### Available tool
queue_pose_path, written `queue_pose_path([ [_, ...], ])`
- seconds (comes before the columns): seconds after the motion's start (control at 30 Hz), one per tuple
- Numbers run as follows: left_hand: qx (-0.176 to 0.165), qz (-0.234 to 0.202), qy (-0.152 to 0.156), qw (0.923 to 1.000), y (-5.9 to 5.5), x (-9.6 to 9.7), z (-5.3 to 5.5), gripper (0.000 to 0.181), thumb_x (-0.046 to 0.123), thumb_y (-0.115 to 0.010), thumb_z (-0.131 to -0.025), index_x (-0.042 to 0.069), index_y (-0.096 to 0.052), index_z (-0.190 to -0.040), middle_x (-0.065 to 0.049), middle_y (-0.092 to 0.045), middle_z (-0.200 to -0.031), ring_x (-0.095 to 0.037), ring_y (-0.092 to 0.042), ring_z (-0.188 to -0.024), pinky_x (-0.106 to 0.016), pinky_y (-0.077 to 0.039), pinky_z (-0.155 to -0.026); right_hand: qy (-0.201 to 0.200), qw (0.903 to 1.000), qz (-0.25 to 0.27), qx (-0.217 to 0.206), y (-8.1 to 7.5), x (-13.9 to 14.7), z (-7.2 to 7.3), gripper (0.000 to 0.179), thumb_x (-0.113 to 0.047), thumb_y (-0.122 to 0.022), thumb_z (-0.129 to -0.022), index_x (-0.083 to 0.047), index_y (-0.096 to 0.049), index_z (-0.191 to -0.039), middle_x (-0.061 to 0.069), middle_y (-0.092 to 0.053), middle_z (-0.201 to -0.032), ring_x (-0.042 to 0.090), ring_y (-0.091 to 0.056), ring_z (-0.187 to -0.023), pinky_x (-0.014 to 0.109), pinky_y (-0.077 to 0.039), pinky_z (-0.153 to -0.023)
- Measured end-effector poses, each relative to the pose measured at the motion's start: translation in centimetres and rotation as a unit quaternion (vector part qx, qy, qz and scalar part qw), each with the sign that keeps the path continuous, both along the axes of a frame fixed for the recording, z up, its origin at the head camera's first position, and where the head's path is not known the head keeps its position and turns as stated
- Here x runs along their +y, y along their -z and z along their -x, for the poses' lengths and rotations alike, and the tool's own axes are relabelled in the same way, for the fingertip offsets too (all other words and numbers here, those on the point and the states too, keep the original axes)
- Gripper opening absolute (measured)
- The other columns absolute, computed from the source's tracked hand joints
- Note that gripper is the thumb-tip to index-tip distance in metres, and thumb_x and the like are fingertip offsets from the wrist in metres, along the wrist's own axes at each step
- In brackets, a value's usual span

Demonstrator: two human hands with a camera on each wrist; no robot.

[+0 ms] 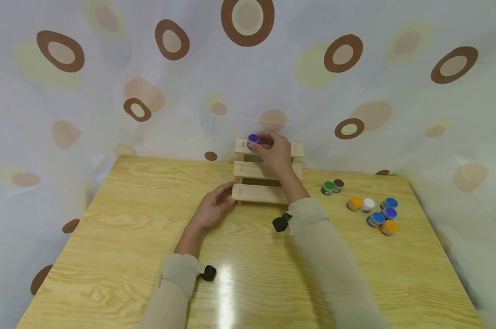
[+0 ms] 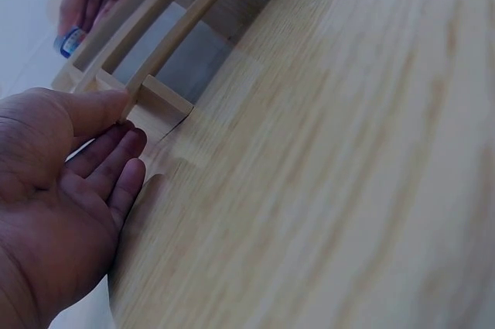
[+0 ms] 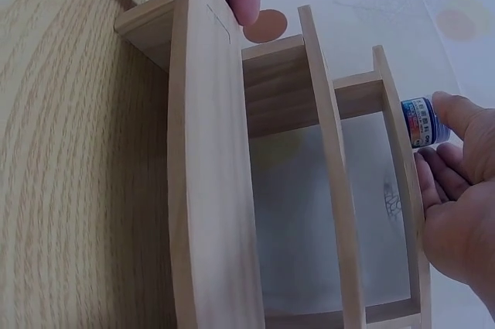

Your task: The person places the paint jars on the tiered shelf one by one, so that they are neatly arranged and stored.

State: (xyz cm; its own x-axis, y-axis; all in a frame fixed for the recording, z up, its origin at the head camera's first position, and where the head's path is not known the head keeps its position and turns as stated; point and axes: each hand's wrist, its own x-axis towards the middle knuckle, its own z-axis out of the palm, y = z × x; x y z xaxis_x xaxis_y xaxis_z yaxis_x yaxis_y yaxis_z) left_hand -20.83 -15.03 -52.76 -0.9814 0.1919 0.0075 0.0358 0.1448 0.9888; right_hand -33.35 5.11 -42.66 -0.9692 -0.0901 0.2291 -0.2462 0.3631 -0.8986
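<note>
My right hand [image 1: 274, 153] pinches a purple-lidded jar [image 1: 253, 138] between the thumb and the fingers, out at the top step of a pale wooden rack [image 1: 260, 193]. The jar is upright on that step, left of its middle, and in the right wrist view its base appears to meet the board while my thumb lies against the lid; a colourful printed label [image 3: 418, 122] wraps its side. My left hand [image 1: 212, 209] grips the left end of the lowest step, thumb above the board and fingers curled beneath it. The rack has three steps rising away from me, and it stands on the wood-grained bench [image 1: 129, 228], close to a pale sheet [image 1: 215, 82] printed with brown rings and soft blotches. To the right of the rack, on the bench, are eight more jars: a green one [image 1: 328, 188] just beside a dark brown one [image 1: 338, 185], then an orange one [image 1: 354, 204] next to a white one [image 1: 368, 205], and farther right a close cluster of two blue, one purple and one orange, with the orange jar [image 1: 389, 227] nearest me. My beige sleeves [image 1: 332, 256] are turned back at the cuffs, with a small black device [image 1: 280, 224] at each wrist. Light glares off the bench in front of my left hand's cuff, a little to its right.
</note>
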Motion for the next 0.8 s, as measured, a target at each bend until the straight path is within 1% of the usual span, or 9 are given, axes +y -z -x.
queue_pose_path([
  [0.17,-0.006,0.004,0.001,1.0,0.0,0.0,-0.2,0.057,0.008,-0.06,-0.109,0.01,-0.042,-0.162,-0.013,-0.048,-0.162,-0.025,-0.042,-0.152,-0.045,-0.035,-0.126,-0.003,0.9997,0.024,0.005,0.3,0.3,-0.2,0.037,-0.015,-0.082,-0.096,0.001,-0.071,-0.127,0.017,-0.074,-0.122,0.028,-0.07,-0.116,0.034,-0.058,-0.101],
  [0.5,-0.003,0.003,0.002,1.0,0.0,0.0,-0.1,0.057,0.008,-0.06,-0.108,0.01,-0.042,-0.162,-0.013,-0.048,-0.162,-0.026,-0.042,-0.152,-0.046,-0.036,-0.126,-0.027,0.9976,0.059,0.023,0.4,1.9,-1.0,0.036,-0.012,-0.082,-0.095,0.006,-0.071,-0.124,0.021,-0.072,-0.123,0.03,-0.07,-0.113,0.03,-0.059,-0.098],
  [0.67,0.001,0.005,0.003,1.0,0.1,0.0,0.1,0.057,0.007,-0.06,-0.108,0.009,-0.042,-0.162,-0.013,-0.047,-0.162,-0.027,-0.042,-0.152,-0.046,-0.036,-0.126,-0.031,0.9959,0.084,0.011,0.6,2.7,-1.6,0.035,-0.012,-0.081,-0.096,0.005,-0.071,-0.125,0.022,-0.071,-0.124,0.028,-0.069,-0.113,0.027,-0.059,-0.098],
  [0.8,0.003,0.004,0.003,1.0,0.1,0.0,0.1,0.057,0.006,-0.059,-0.108,0.007,-0.042,-0.162,-0.014,-0.047,-0.162,-0.027,-0.043,-0.152,-0.046,-0.036,-0.125,-0.031,0.9961,0.082,0.0,0.9,3.3,-2.4,0.034,-0.014,-0.08,-0.097,0.002,-0.071,-0.125,0.018,-0.071,-0.124,0.025,-0.068,-0.114,0.026,-0.058,-0.099],
])
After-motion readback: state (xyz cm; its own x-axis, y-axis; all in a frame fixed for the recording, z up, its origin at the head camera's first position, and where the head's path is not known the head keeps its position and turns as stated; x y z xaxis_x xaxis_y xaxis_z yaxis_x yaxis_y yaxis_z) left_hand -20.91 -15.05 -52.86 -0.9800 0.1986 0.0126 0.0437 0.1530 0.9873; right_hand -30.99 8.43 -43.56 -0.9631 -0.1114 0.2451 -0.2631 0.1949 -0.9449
